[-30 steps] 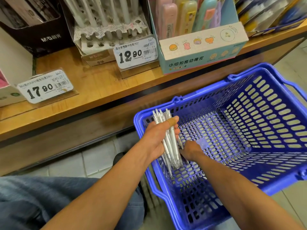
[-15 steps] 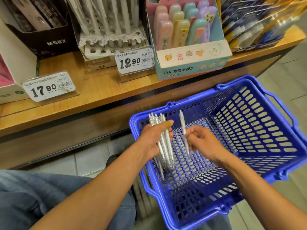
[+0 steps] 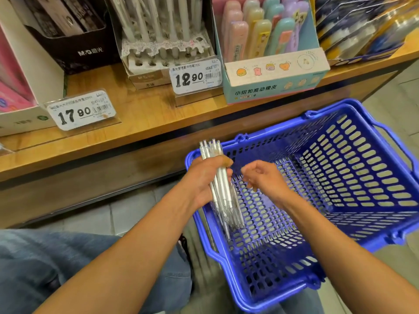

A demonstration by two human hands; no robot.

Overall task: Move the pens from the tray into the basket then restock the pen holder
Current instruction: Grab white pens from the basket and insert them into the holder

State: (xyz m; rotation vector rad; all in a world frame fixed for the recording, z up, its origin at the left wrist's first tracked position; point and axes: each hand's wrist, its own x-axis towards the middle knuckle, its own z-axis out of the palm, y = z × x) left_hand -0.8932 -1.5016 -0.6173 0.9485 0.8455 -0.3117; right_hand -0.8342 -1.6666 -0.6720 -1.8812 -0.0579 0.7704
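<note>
Gathering white pens into a bundle above the blue basket, left hand clenched round them at its near-left corner. Right hand just beside, fingers curled, seemingly empty though blurred. Restocking comes next: lifting the bundle to the pen holder beyond the basket, seating each upright

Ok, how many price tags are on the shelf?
2: the 17.90 tag at the left, the 12.90 tag before the pen holder. Others may lie out of view.
</note>
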